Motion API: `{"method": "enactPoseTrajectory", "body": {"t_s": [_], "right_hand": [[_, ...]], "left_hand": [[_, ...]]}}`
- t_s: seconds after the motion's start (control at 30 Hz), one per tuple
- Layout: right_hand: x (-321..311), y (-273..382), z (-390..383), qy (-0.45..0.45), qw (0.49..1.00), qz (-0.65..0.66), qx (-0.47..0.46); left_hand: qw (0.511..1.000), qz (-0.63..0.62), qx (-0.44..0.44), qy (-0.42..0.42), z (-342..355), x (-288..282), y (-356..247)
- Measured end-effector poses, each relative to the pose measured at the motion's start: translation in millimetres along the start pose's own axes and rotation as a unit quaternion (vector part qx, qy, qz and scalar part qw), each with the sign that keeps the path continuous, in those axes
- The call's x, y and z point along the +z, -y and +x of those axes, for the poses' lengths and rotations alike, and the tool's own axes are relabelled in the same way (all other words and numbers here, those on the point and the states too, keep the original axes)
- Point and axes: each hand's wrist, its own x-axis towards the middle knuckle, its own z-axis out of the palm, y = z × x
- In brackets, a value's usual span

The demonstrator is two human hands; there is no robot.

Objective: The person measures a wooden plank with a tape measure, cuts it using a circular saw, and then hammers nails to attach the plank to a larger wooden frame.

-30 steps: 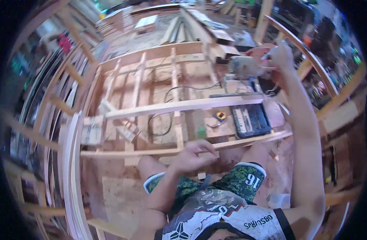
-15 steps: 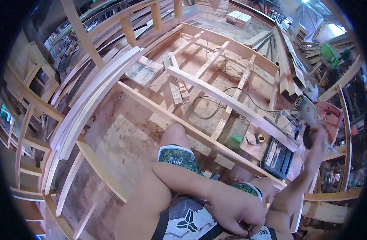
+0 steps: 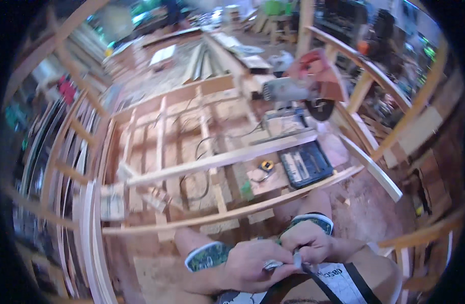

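Both of my hands are close together over my lap. My left hand (image 3: 255,261) is closed, with a small silvery thing (image 3: 272,264) showing at its fingers; its kind is too blurred to tell. My right hand (image 3: 309,242) pinches a small pale grey piece (image 3: 297,259) right beside the left fingertips. Part of what each hand holds is hidden by the fingers. Just ahead of my knees runs the front rail (image 3: 232,217) of a large wooden frame.
A mitre saw (image 3: 288,91) with a red guard stands beyond, to the right. A long planed board (image 3: 222,161) crosses the frame. A tape measure (image 3: 267,165) lies beside a dark tray (image 3: 307,164). Pale boards (image 3: 93,238) stand at the left; a loose batten (image 3: 374,169) slants at the right.
My right hand has come back from near the saw to my lap and joined the left. The view has turned to the right. The left hand stays low over my lap.
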Motion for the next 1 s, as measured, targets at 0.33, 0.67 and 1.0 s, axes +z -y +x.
{"method": "enactPoseTrajectory", "body": {"t_s": [0.33, 0.67, 1.0], "right_hand": [[31, 31, -12, -0.187, 0.978, 0.094, 0.016], [29, 8, -14, -0.046, 0.975, 0.215, 0.016], [26, -5, -7, 0.016, 0.972, 0.232, 0.042]], "left_hand": [[0.835, -0.496, -0.206, 0.12, 33, 7, -11], [0.957, -0.08, 0.106, 0.257, 21, -40, 17], [0.97, 0.206, 0.039, 0.124, 25, -37, -46]]}}
